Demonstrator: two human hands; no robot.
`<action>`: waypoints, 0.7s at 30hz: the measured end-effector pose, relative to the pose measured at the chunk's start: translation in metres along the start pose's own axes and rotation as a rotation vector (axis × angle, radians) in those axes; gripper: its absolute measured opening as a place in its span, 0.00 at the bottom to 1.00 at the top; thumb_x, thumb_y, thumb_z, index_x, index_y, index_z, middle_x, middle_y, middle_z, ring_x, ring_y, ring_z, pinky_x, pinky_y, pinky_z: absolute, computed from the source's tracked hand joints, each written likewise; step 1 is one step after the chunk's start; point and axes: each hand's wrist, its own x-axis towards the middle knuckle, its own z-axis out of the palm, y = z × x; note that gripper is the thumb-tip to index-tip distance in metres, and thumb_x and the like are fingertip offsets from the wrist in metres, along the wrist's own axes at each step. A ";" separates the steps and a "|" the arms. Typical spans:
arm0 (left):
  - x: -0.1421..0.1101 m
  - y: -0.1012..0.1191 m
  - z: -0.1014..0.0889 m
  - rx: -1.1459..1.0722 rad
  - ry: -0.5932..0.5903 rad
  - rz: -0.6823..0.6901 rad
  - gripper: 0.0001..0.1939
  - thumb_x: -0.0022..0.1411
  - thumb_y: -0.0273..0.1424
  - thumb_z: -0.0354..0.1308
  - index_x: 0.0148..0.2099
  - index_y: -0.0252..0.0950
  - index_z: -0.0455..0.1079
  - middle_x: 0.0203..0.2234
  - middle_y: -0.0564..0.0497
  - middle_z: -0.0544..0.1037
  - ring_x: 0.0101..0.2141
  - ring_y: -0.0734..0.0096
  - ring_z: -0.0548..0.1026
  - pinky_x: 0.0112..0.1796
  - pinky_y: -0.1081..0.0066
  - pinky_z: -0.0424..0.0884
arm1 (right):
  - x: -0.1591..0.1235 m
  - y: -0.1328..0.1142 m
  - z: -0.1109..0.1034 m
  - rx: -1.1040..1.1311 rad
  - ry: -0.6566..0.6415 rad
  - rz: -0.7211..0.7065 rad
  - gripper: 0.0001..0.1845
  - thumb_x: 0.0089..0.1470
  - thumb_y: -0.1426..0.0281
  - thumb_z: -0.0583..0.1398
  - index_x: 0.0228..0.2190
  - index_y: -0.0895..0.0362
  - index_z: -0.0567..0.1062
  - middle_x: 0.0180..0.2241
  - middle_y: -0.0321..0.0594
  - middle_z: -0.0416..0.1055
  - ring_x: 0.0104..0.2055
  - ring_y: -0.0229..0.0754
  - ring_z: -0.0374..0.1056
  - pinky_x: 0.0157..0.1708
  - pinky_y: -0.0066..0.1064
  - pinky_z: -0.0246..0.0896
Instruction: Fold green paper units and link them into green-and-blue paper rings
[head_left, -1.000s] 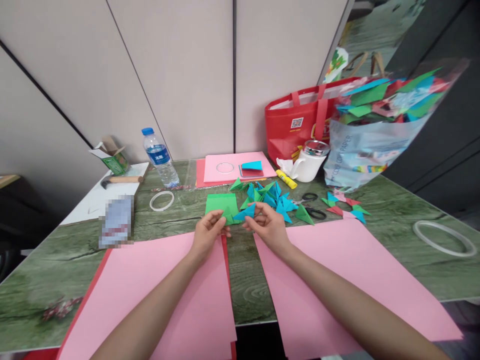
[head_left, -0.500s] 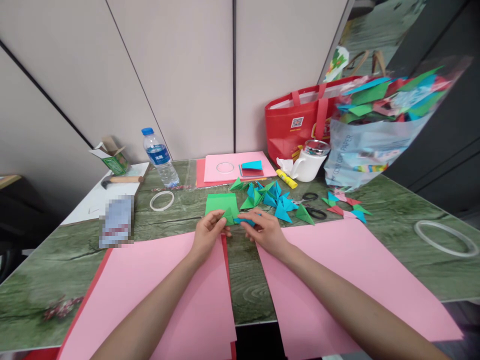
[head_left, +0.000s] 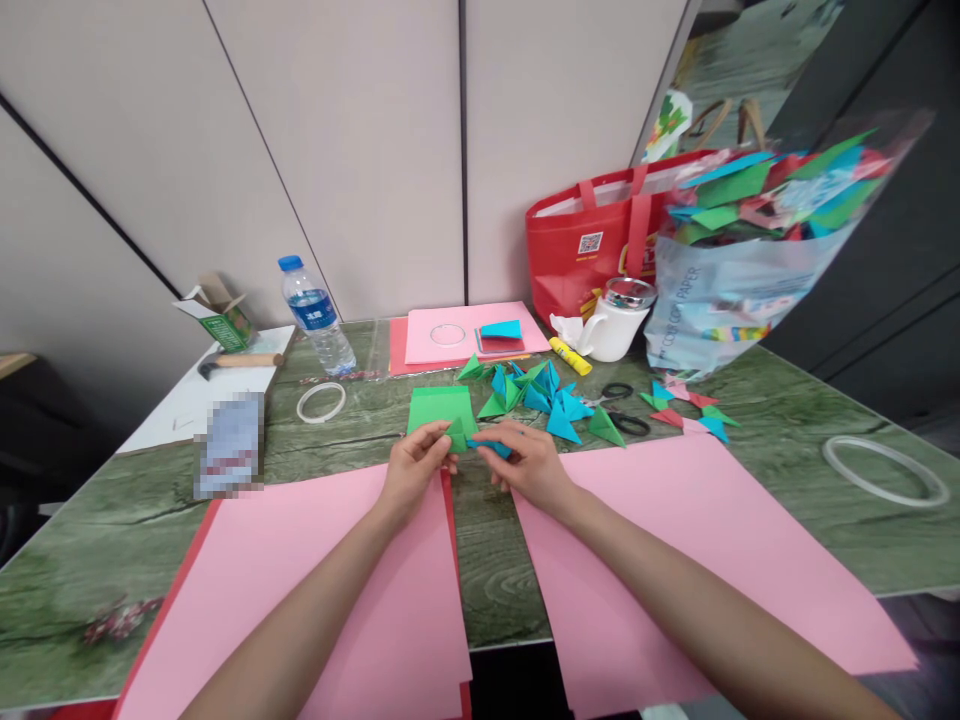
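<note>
Pinched in my left hand (head_left: 417, 468) is a folded green paper piece (head_left: 457, 434). My right hand (head_left: 529, 456) has its fingers closed on a folded blue paper piece (head_left: 495, 449), whose left tip meets the green one; whether it sits inside a fold I cannot tell. Flat green paper squares (head_left: 439, 405) lie just behind my left hand. Beyond my right hand is a loose heap of folded blue and green paper pieces (head_left: 551, 390), with a single green folded piece (head_left: 604, 427) at its right.
Large pink sheets (head_left: 360, 580) lie under both forearms. Black-handled scissors (head_left: 626, 424), a ring of joined folded pieces (head_left: 703, 402) and a tape roll (head_left: 885, 470) are to the right. A white mug (head_left: 619, 325), yellow glue stick (head_left: 570, 356), water bottle (head_left: 319, 318) and hammer (head_left: 240, 362) stand or lie farther back.
My right hand has turned the blue piece lower and flatter, and its fingers now cover more of it. My left hand keeps its hold on the green piece. The view has shifted slightly.
</note>
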 end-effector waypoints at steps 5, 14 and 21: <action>0.000 -0.005 -0.005 0.062 -0.002 -0.017 0.19 0.50 0.35 0.61 0.46 0.37 0.71 0.23 0.54 0.73 0.22 0.77 0.70 0.27 0.73 0.66 | -0.001 0.001 0.000 0.000 -0.021 -0.030 0.11 0.51 0.67 0.56 0.36 0.49 0.76 0.34 0.41 0.69 0.16 0.32 0.65 0.12 0.26 0.64; -0.002 -0.003 -0.007 0.210 -0.024 0.027 0.22 0.53 0.36 0.58 0.51 0.38 0.68 0.20 0.55 0.71 0.21 0.78 0.66 0.26 0.74 0.63 | 0.001 -0.007 0.001 0.085 -0.039 0.101 0.11 0.49 0.64 0.57 0.33 0.55 0.76 0.28 0.39 0.72 0.13 0.33 0.65 0.08 0.23 0.60; -0.003 0.003 -0.003 0.276 -0.078 0.047 0.26 0.53 0.33 0.58 0.55 0.38 0.63 0.19 0.56 0.70 0.20 0.79 0.64 0.25 0.76 0.61 | 0.000 -0.007 0.005 0.109 0.062 0.124 0.11 0.48 0.63 0.58 0.33 0.56 0.74 0.26 0.38 0.72 0.13 0.35 0.66 0.10 0.25 0.61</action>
